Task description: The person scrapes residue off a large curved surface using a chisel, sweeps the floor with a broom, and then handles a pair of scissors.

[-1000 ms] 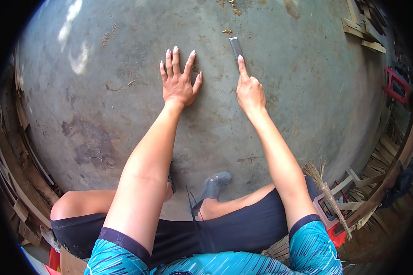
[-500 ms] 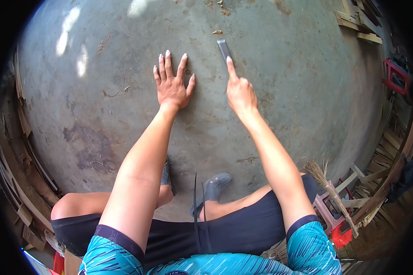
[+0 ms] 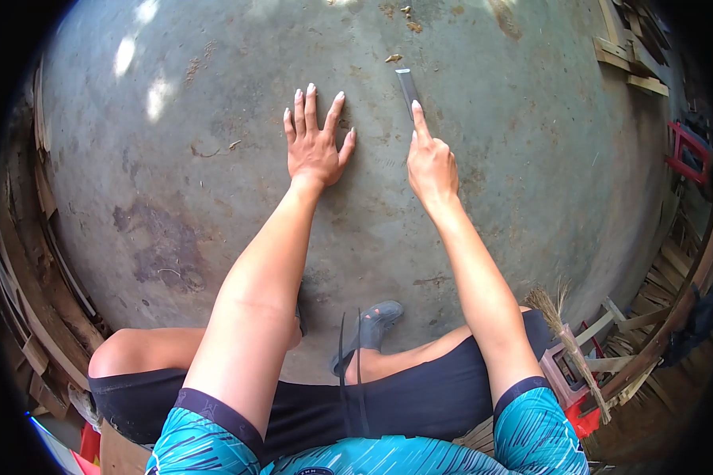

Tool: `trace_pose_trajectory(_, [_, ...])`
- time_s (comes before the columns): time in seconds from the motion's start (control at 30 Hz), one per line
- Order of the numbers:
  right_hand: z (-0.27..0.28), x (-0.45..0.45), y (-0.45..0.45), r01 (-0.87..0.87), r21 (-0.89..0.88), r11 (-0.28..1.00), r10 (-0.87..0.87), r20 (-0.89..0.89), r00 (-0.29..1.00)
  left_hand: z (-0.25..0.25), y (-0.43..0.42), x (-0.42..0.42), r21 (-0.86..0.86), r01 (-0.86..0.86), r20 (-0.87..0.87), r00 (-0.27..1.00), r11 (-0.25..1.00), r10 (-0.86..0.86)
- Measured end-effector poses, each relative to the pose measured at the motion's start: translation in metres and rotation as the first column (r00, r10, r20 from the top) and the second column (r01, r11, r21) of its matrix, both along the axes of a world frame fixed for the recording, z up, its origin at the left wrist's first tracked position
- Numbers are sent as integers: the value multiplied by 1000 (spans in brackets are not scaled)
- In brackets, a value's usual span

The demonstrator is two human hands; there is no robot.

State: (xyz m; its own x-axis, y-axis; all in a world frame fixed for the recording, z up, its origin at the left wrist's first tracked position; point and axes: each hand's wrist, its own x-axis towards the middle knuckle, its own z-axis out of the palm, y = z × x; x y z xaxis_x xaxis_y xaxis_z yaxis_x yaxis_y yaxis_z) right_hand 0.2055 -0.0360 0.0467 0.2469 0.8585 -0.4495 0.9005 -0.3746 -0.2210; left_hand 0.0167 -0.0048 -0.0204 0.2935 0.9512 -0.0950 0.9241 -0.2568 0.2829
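My left hand [image 3: 315,150] is open, palm down with fingers spread, over the grey-green floor [image 3: 238,214]. Whether it presses on the floor I cannot tell. To its right, my right hand [image 3: 432,168] is closed around a chisel [image 3: 407,85], the index finger stretched along the flat metal blade. The chisel's bright, square end points away from me; its handle is hidden in my fist. A small brown scrap [image 3: 394,58] lies just beyond the blade's end.
Wood pieces [image 3: 630,67] lie at the far right, near a red plastic stool [image 3: 687,150]. A straw broom [image 3: 582,356] leans by a pink stool [image 3: 564,378] at lower right. Boards [image 3: 32,269] line the left edge. My shoe [image 3: 379,323] is on the floor before me.
The whole view has shifted slightly, so the floor marks and both hands appear further right. Both hands keep the same pose, and the chisel stays in my right hand.
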Motion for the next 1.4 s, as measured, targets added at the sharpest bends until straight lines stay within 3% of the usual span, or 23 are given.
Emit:
trace_pose_trajectory(0.1, [-7,-6,4,15,-90,996,-10,56,998,-1,0,0,1,-2,6,1000,1000,2])
trace_pose_trajectory(0.3, [-13,5,-3,-75,-39,996,79,122,989,1,-1,0,20,5,19,1000,1000,-5])
trace_pose_trajectory(0.4, [-16,3,-3,-38,-65,997,42,68,997,-2,3,3,47,0,15,1000,999,-1])
trace_pose_trajectory(0.5, [-27,7,-10,-78,23,997,75,112,991,-5,-7,-1,26,15,-7,1000,1000,-15])
trace_pose_trajectory(0.6, [-20,0,-15,-52,-24,998,54,92,994,0,-2,2,43,12,-23,1000,999,-11])
trace_pose_trajectory(0.87, [-24,-8,18,-24,56,998,20,76,997,-2,-1,4,64,19,-25,1000,998,-18])
trace_pose_trajectory(0.97, [-11,-13,-14,-11,-80,997,13,31,999,-3,-3,2,45,14,-21,1000,999,-13])
trace_pose_trajectory(1.13, [-4,-11,-26,-8,42,999,9,-22,1000,-1,-2,2,52,8,2,1000,999,-8])
trace_pose_trajectory(1.4, [-30,-14,-33,44,67,997,-38,-90,995,-3,-4,-1,42,6,2,1000,999,-6])
